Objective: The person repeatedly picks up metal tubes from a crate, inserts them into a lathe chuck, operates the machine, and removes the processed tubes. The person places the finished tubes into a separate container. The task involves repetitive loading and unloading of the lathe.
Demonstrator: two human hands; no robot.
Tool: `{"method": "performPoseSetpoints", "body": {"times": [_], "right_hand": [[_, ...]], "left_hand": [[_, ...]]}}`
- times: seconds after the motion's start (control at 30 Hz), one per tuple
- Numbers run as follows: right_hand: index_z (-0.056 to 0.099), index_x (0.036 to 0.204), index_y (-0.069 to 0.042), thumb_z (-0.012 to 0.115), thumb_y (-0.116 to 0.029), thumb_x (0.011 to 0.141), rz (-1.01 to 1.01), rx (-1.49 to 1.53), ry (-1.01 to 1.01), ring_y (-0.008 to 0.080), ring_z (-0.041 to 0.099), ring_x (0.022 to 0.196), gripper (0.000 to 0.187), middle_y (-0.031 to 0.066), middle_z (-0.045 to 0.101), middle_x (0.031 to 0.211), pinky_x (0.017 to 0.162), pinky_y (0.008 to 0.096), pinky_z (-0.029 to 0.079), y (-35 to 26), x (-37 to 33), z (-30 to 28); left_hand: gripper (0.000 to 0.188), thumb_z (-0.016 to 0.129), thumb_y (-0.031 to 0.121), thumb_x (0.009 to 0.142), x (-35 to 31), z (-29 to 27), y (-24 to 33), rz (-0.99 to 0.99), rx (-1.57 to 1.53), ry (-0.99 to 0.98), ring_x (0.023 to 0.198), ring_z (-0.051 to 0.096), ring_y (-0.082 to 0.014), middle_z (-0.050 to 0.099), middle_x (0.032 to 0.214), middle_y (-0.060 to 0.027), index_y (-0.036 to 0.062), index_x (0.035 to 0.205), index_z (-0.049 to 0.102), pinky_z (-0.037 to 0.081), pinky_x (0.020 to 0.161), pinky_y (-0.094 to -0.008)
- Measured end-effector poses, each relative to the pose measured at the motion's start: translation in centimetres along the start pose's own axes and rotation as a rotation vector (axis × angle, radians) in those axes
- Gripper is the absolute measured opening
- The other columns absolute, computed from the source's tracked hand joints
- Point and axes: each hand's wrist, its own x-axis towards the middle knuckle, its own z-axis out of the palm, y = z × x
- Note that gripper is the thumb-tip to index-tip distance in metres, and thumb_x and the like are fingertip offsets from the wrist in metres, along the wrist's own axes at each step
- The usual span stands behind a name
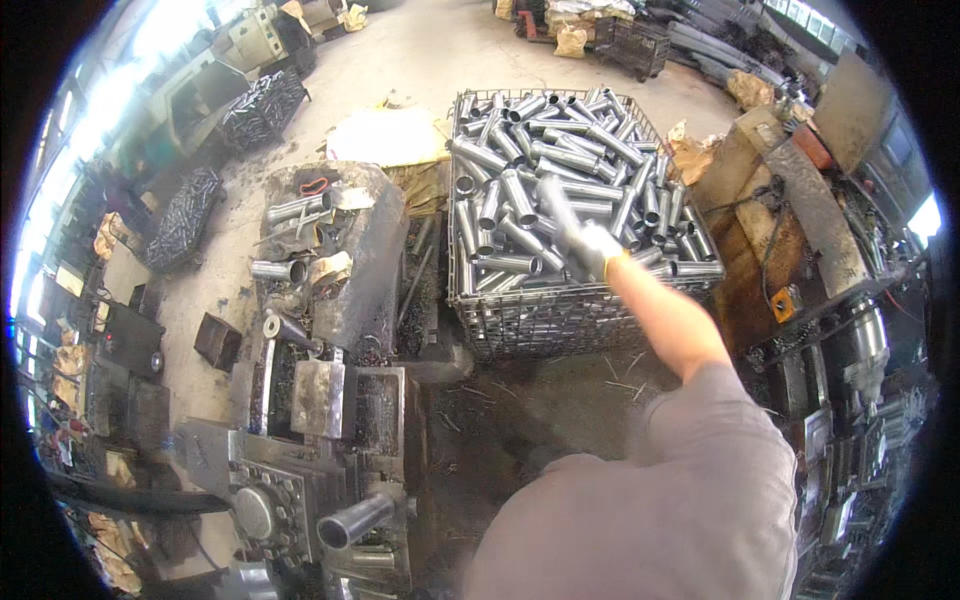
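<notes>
Gripping one steel tube [558, 205] near its lower end, the gloved right hand [598, 250] closes around it above the wire basket [560, 315] at upper centre; probably heavy, rigid, maybe oily-slick, best grasped mid-length; left hand unseen.

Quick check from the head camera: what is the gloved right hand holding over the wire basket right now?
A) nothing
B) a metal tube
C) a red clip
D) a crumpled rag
B: the right hand, in a light glove, is closed around one metal tube that sticks up and away from it, above the wire basket heaped with more tubes like it.
</notes>
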Motion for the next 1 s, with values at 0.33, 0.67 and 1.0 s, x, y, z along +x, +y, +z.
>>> {"method": "performPoseSetpoints", "body": {"times": [0.33,0.67,1.0], "right_hand": [[0.072,0.126,0.003,0.074,-0.050,0.093,-0.370,-0.544,0.536,0.0376,0.074,0.110,0.062,0.0263,0.076,0.117,0.090,0.0451,0.057,-12.4,20.7,-9.1],[0.051,0.154,-0.003,0.078,-0.042,0.086,-1.076,-0.270,-0.959,0.0417,0.069,0.124,0.082,0.0257,0.067,0.139,0.106,0.0466,0.057,-6.1,-20.2,23.1],[0.073,0.127,-0.016,0.083,-0.039,0.082,-1.463,-0.487,-1.136,0.0356,0.075,0.105,0.051,0.0142,0.076,0.120,0.087,0.0432,0.062,-6.2,-37.1,33.0]], "left_hand": [[0.060,0.063,0.052,0.106,-1.2,3.5,0.6,0.046,0.056,0.062,0.105,0.068,-0.0250,0.068,0.125,-0.0123,0.0078,0.146,0.059,0.060,0.093,-0.0416],[0.054,0.063,0.047,0.107,-7.0,-3.2,2.3,0.076,-0.167,0.019,0.094,0.072,-0.0236,0.071,0.116,-0.0107,0.0076,0.144,0.060,0.063,0.085,-0.0404],[0.063,0.069,0.058,0.101,-13.4,-10.5,0.8,-0.175,-0.243,0.036,0.093,0.074,-0.0230,0.072,0.113,-0.0100,0.0091,0.140,0.062,0.064,0.082,-0.0393]]}}
